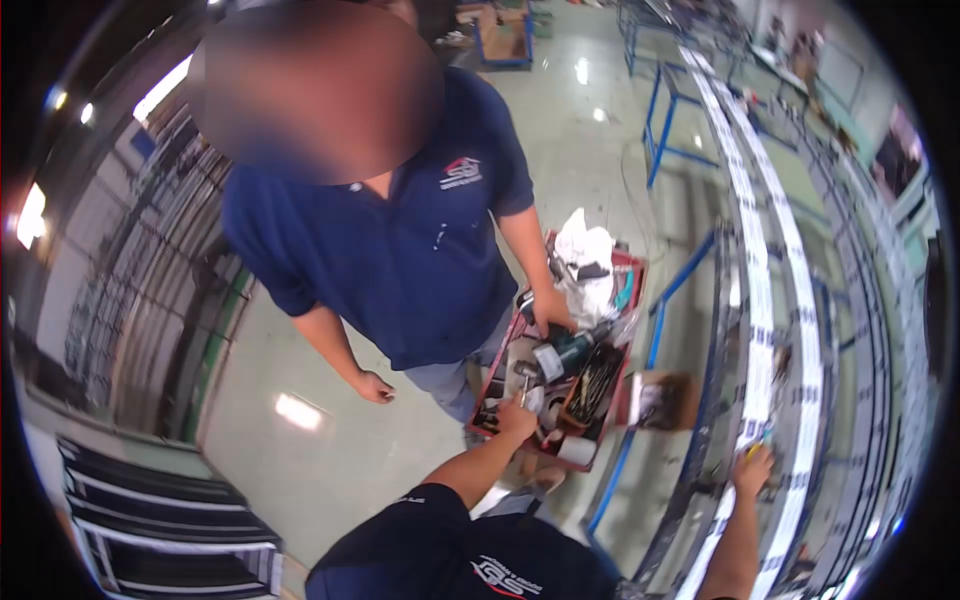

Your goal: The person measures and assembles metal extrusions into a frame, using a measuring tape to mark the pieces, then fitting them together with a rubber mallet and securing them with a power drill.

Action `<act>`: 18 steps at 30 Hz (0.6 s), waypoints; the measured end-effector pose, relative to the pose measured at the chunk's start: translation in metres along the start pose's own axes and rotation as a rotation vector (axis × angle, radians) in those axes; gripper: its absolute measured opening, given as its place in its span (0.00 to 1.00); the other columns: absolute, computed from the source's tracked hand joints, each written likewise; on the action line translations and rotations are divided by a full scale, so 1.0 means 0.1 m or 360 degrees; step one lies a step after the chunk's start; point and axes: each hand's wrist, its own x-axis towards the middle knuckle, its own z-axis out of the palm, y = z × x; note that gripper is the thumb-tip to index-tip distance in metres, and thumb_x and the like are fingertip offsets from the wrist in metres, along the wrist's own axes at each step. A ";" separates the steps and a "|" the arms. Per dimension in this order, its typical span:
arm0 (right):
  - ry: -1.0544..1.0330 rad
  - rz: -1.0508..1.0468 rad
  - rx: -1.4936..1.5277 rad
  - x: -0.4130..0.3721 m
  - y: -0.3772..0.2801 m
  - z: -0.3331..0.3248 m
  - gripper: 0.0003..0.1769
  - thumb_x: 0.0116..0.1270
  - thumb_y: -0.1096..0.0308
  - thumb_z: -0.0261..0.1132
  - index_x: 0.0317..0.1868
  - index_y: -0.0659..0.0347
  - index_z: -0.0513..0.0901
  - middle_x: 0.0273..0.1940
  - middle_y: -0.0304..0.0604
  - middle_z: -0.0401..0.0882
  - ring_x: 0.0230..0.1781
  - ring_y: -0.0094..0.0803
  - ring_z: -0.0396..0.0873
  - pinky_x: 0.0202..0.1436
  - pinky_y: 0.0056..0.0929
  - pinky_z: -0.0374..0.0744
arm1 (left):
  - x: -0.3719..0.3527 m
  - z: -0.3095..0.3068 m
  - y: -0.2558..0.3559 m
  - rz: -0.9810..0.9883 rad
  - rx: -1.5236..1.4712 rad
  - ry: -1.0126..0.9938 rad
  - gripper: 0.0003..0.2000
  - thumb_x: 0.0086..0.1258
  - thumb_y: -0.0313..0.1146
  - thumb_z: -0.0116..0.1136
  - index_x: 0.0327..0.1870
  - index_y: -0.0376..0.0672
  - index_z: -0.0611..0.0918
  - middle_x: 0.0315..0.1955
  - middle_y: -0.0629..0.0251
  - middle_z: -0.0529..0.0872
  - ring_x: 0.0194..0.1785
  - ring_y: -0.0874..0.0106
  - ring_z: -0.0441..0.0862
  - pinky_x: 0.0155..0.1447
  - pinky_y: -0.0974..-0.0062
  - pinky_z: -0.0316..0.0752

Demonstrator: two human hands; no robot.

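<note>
My left hand [516,420] reaches over a red tool cart and is closed at a thin shiny drill bit [523,394]. That bit points out of the chuck of a dark green power drill [572,352], which lies across the cart. A co-worker's hand [552,311] is at the drill's rear end; whether it grips the drill is hard to tell. Out to the right, my right hand [754,470] is closed on a small yellow object [753,450] above a long white-wrapped profile [757,385]. Its exact kind is blurred.
The red tool cart [641,285] holds loose tools, white cloth or paper, and a white cylinder [577,451]. A co-worker in a blue shirt [400,270] stands across from me. Blue-framed stands [655,335] carry long profiles on the right. A cardboard box [683,398] sits beside the cart.
</note>
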 end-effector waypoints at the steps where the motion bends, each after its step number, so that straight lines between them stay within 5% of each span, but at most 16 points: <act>1: -0.0044 0.0031 0.0041 0.06 0.04 -0.02 0.36 0.60 0.62 0.72 0.67 0.64 0.72 0.57 0.65 0.74 0.57 0.64 0.75 0.61 0.52 0.76 | -0.12 -0.08 0.18 -0.0071 -0.0019 -0.0120 0.31 0.63 0.35 0.58 0.72 0.53 0.73 0.68 0.60 0.70 0.72 0.53 0.65 0.72 0.46 0.62; 5: 0.0021 0.0131 0.0273 -0.04 -0.36 -0.35 0.33 0.64 0.63 0.71 0.67 0.64 0.72 0.56 0.61 0.76 0.57 0.56 0.77 0.61 0.46 0.77 | -0.58 -0.31 0.45 0.0528 0.0245 0.0437 0.29 0.60 0.36 0.62 0.67 0.55 0.77 0.62 0.63 0.75 0.67 0.55 0.71 0.62 0.49 0.69; 6: 0.0028 0.0135 0.0288 -0.13 -0.43 -0.35 0.33 0.64 0.63 0.71 0.67 0.64 0.72 0.56 0.61 0.76 0.57 0.56 0.77 0.61 0.46 0.77 | -0.68 -0.34 0.47 0.0538 0.0249 0.0450 0.29 0.60 0.36 0.62 0.67 0.55 0.77 0.62 0.63 0.75 0.67 0.55 0.71 0.62 0.49 0.69; 8: 0.0026 0.0225 0.1047 -0.40 -0.52 -0.36 0.27 0.69 0.63 0.69 0.65 0.64 0.74 0.51 0.52 0.79 0.51 0.44 0.79 0.58 0.39 0.78 | -0.89 -0.37 0.50 0.1152 -0.0086 0.0291 0.26 0.65 0.35 0.61 0.67 0.52 0.77 0.50 0.64 0.82 0.55 0.57 0.80 0.55 0.57 0.75; 10: -0.0537 0.0657 0.1900 -0.98 -1.16 -1.11 0.21 0.75 0.55 0.62 0.62 0.57 0.77 0.43 0.38 0.78 0.33 0.25 0.74 0.30 0.25 0.73 | -1.19 -0.02 0.38 0.1170 -0.0826 -0.0488 0.22 0.72 0.39 0.61 0.66 0.47 0.76 0.39 0.66 0.84 0.41 0.63 0.83 0.47 0.65 0.77; 11: -0.0452 0.0680 0.2027 -1.31 -1.25 -1.04 0.23 0.76 0.48 0.58 0.60 0.55 0.76 0.41 0.38 0.78 0.25 0.24 0.72 0.22 0.24 0.68 | -1.45 0.04 0.37 0.1151 -0.0897 -0.0796 0.22 0.74 0.41 0.61 0.65 0.45 0.77 0.39 0.67 0.84 0.39 0.67 0.82 0.45 0.68 0.78; 14: -0.1079 0.1001 0.2872 -2.37 -1.47 -1.27 0.24 0.75 0.45 0.57 0.59 0.53 0.73 0.37 0.43 0.79 0.22 0.30 0.76 0.22 0.23 0.73 | -2.42 -0.14 0.50 0.0682 -0.0966 -0.1661 0.20 0.77 0.46 0.59 0.61 0.43 0.80 0.41 0.69 0.85 0.35 0.79 0.78 0.42 0.76 0.78; 18: -0.0998 0.0593 0.2603 -3.57 -1.42 -1.32 0.20 0.75 0.52 0.60 0.57 0.57 0.75 0.39 0.43 0.81 0.22 0.27 0.76 0.21 0.25 0.72 | -3.21 -0.02 0.12 0.0274 -0.0630 -0.2040 0.17 0.78 0.45 0.58 0.57 0.43 0.83 0.42 0.67 0.86 0.35 0.80 0.79 0.44 0.77 0.79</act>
